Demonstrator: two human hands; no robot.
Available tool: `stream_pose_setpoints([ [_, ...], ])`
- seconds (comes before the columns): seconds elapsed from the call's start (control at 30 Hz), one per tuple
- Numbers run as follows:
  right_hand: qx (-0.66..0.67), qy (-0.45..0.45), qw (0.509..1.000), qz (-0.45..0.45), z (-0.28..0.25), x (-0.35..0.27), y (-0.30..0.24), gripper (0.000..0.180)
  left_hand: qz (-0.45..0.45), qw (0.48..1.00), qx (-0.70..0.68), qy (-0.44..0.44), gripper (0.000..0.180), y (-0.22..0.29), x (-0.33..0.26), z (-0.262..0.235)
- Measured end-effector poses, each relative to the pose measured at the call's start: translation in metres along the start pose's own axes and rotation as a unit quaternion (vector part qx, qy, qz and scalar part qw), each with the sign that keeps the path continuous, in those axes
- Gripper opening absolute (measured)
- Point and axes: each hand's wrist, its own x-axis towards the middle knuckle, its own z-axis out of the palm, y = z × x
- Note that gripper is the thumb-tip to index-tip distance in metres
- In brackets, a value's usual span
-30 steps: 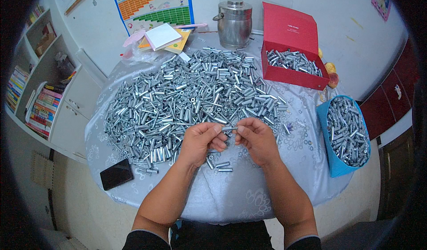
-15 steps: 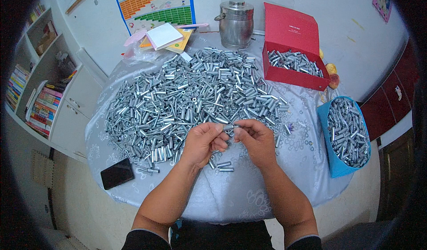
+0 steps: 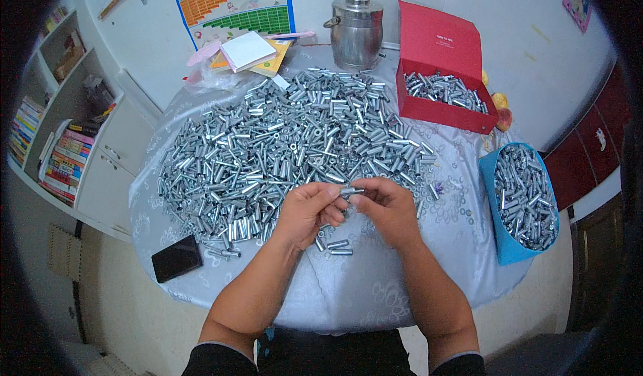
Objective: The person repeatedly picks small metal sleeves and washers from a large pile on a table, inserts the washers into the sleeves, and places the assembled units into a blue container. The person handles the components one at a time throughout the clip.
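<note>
Between my two hands, above the near edge of a wide heap, is a short silvery metal sleeve [image 3: 348, 191]. My left hand [image 3: 308, 208] pinches its left end between thumb and fingers, the other fingers curled under. At the right end my right hand [image 3: 387, 208] grips with thumb and forefinger; whether a bolt sits inside the sleeve cannot be made out. The heap of metal sleeves, bolts and washers [image 3: 288, 141] spreads over the table beyond both hands. A few loose sleeves [image 3: 340, 251] lie on the cloth just below my left hand.
A red box [image 3: 445, 118] of metal parts stands at the far right, and a blue bin [image 3: 499, 222] full of them at the right edge. A black phone [image 3: 177, 259] lies at left. Behind the heap are a steel pot [image 3: 357, 38] and a notepad [image 3: 248, 51].
My right fingers have shifted slightly at the sleeve's right end, and more of the sleeve shows between the hands. The left hand keeps its pinch in nearly the same place.
</note>
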Motion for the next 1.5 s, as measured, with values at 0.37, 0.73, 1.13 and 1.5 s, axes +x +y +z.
stream_pose_setpoints([
  [0.37,-0.045,0.008,0.997,-0.070,0.001,-0.001,0.000,0.022,-0.003,0.999,-0.051,-0.020,0.020,-0.001,0.001,-0.006],
  [0.73,-0.192,0.076,0.955,-0.211,0.010,-0.003,0.001,0.021,0.009,0.998,-0.066,-0.006,0.020,-0.003,0.002,-0.008],
  [1.13,-0.216,0.102,0.953,-0.188,0.010,-0.007,-0.004,0.021,-0.001,0.995,-0.100,-0.021,0.018,-0.004,0.000,-0.005],
  [1.5,-0.153,0.111,0.962,-0.199,0.013,-0.005,0.003,0.020,-0.014,0.990,-0.140,-0.013,0.018,-0.006,0.000,-0.001],
])
